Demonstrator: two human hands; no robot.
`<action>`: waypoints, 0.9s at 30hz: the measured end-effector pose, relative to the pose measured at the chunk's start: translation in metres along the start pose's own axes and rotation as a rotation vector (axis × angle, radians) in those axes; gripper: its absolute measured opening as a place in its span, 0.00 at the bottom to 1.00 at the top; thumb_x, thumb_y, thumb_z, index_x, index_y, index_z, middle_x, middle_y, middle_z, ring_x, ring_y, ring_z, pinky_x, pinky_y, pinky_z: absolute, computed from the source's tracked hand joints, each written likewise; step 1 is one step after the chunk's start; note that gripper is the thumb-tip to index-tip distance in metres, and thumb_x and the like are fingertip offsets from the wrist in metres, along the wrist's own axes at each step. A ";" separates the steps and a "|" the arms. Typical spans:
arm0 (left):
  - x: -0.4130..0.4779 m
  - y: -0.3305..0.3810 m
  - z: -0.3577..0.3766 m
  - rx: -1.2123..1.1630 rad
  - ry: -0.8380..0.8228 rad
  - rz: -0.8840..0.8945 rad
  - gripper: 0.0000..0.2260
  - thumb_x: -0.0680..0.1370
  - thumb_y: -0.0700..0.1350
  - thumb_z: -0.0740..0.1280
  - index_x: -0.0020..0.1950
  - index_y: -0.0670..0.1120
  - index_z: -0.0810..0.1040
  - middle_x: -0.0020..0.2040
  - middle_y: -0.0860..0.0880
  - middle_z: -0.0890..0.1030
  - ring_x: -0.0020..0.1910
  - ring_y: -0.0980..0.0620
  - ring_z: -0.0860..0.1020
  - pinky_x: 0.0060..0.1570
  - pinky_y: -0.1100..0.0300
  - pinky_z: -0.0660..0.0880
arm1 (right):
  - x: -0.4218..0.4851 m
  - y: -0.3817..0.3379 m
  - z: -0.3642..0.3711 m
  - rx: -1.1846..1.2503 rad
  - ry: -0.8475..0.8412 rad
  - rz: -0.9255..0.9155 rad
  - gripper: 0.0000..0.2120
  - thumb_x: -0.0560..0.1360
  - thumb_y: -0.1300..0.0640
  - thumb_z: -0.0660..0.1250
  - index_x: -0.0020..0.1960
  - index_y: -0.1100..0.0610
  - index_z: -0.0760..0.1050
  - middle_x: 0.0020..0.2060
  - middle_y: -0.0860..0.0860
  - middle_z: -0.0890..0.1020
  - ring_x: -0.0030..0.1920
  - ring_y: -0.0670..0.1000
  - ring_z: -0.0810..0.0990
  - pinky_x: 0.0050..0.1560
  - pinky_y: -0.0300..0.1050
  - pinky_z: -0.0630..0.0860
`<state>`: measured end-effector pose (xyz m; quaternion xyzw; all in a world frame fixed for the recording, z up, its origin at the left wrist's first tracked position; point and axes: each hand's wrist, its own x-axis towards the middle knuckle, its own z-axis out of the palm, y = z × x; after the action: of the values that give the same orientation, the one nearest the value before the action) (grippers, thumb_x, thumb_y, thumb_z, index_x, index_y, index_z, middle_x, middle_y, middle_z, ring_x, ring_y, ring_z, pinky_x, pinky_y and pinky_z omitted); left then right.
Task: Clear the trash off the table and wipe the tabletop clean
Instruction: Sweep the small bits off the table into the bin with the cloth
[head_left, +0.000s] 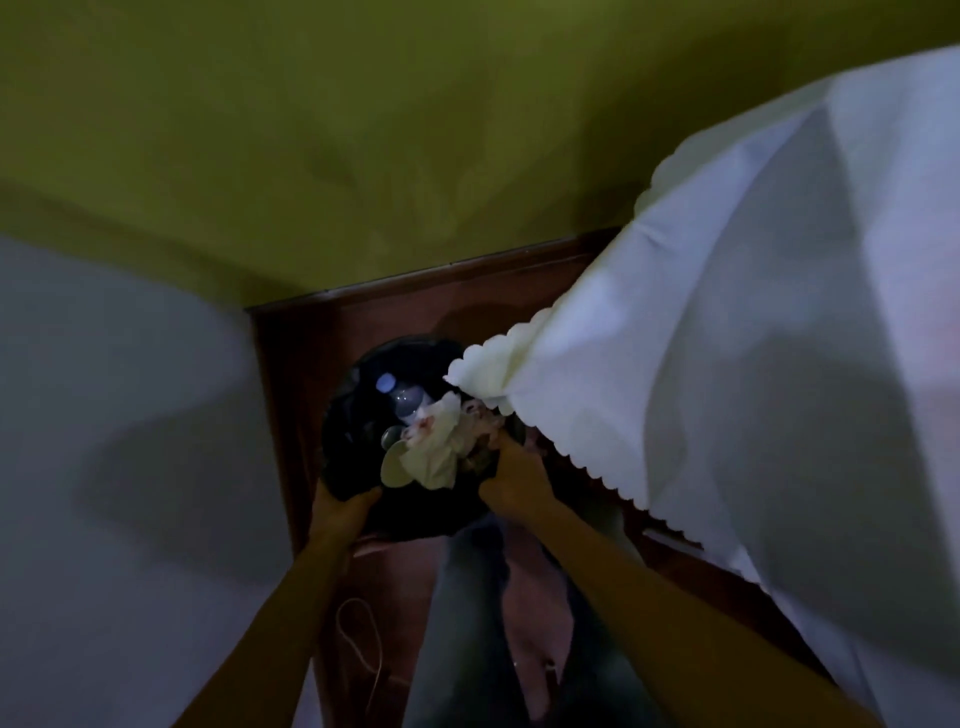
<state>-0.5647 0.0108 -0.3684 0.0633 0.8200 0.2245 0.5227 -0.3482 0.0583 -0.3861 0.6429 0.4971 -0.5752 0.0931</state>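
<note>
Dim light, looking straight down. The black trash bag (343, 415) sits on the brown floor (291, 374), just beside the hanging corner of the white scalloped tablecloth (727, 364) that drapes the counter. Left hand (345, 512) has its fingers curled round the bag's near rim. Right hand (514, 478) grips the rim on the cloth side. Inside the bag are a clear plastic bottle (402, 400), crumpled napkins (436, 452) and a pale round disc (394, 466).
</note>
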 end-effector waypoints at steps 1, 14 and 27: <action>-0.013 0.001 -0.012 0.004 -0.005 0.012 0.29 0.73 0.30 0.71 0.72 0.44 0.69 0.62 0.44 0.77 0.50 0.45 0.78 0.34 0.57 0.80 | -0.017 -0.007 0.000 0.014 0.005 -0.001 0.31 0.64 0.54 0.62 0.66 0.58 0.71 0.55 0.57 0.82 0.57 0.61 0.79 0.59 0.49 0.75; -0.131 -0.005 -0.132 -0.189 0.158 0.151 0.24 0.68 0.28 0.63 0.62 0.45 0.75 0.52 0.39 0.81 0.48 0.39 0.81 0.34 0.49 0.83 | -0.141 -0.103 0.019 0.076 -0.034 -0.120 0.43 0.75 0.57 0.66 0.81 0.48 0.44 0.74 0.57 0.68 0.71 0.61 0.70 0.71 0.51 0.68; -0.198 0.070 -0.033 0.018 -0.183 0.492 0.29 0.63 0.36 0.65 0.65 0.47 0.76 0.57 0.46 0.81 0.54 0.48 0.79 0.50 0.57 0.77 | -0.212 -0.014 -0.069 0.282 0.305 -0.033 0.46 0.73 0.56 0.70 0.81 0.44 0.45 0.70 0.55 0.74 0.66 0.59 0.76 0.63 0.45 0.73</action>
<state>-0.5152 -0.0038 -0.1624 0.2858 0.7310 0.3310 0.5238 -0.2806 0.0002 -0.1807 0.7212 0.4303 -0.5364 -0.0836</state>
